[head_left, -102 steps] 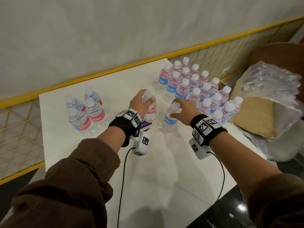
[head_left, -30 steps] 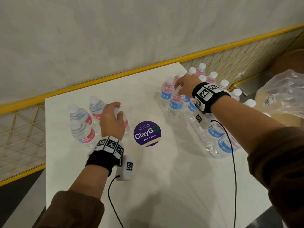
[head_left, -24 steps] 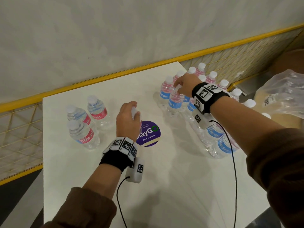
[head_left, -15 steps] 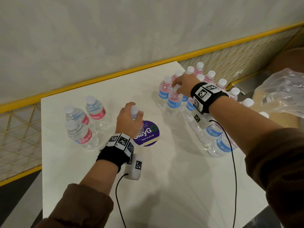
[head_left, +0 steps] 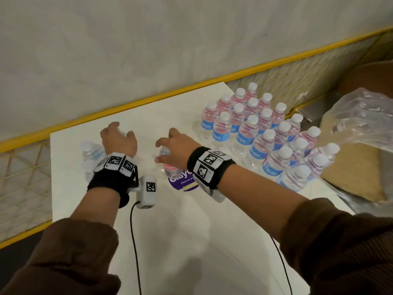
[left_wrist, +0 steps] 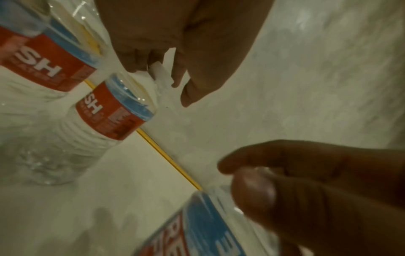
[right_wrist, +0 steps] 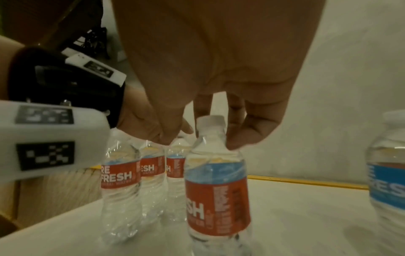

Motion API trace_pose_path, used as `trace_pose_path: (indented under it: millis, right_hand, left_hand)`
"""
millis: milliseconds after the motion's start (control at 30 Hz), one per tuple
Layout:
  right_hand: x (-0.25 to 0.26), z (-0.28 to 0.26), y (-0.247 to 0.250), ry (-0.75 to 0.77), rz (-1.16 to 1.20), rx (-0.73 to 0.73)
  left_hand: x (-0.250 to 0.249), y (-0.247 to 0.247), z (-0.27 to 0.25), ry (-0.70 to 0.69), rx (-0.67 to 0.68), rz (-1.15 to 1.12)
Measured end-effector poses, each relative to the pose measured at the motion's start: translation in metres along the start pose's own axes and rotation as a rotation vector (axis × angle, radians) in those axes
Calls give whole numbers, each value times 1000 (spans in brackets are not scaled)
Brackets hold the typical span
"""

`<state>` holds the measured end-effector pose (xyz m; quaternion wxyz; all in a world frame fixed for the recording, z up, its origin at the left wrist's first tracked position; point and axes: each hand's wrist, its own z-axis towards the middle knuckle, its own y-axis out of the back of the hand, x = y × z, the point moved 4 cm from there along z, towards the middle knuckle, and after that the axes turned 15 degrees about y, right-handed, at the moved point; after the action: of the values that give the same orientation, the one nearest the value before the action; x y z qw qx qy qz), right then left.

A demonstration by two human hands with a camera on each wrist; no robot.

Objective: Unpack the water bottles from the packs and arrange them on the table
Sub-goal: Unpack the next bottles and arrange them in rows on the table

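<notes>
My left hand [head_left: 119, 141] reaches over the left group of bottles [head_left: 91, 151] and pinches the white cap [left_wrist: 158, 72] of one bottle from above. Most of that bottle is hidden under the hand in the head view. My right hand [head_left: 174, 150] grips the neck of a red-and-blue labelled bottle [right_wrist: 217, 181], which stands upright on the white table [head_left: 191, 241] by the purple sticker [head_left: 182, 182]. Several capped bottles [head_left: 261, 133] stand packed together at the table's right side.
Crumpled clear plastic wrap [head_left: 361, 124] lies on a brown cushion [head_left: 350, 173] off the right edge. A yellow rail [head_left: 148, 99] and a grey wall run behind the table. Wrist-camera cables trail over the near part of the table.
My left hand has carried its bottle from beside the sticker to the left group. My right hand has left the packed bottles and now holds one beside the sticker.
</notes>
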<state>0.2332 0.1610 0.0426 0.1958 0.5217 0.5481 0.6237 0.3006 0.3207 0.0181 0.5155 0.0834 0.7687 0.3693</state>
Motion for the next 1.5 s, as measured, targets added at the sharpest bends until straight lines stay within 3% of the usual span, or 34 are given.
trace_pose_path:
  millis: [200,367,600,800,1000,1233,1367,1500]
  right_hand:
    - [-18,-17,17,-73,-29,-77]
    - [-49,-52,35,-155,-92,-58]
    - [-84,-88,51,-292,-159,-4]
    - [-99,-102,57,-338,-153,73]
    - [-112,-83,97,-374,-147,-181]
    - [-124,-48,89,-367,-199,-40]
    - [-131,-45,88,-355,-168,-133]
    - [-134,-43,89,-334,-159,-136]
  left_hand:
    - [4,5,2,-7,-38,105]
    - [-6,-5,-24,-70,76,36]
    - [-32,-59,-86,-200,332,21]
    - [-38,-87,-104,-257,395,77]
    - [-32,-90,-101,-271,432,98]
    - [-30,-88,-100,-292,437,94]
    - [-30,-91,-96,-295,451,87]
    - [-28,-92,-96,-298,456,76]
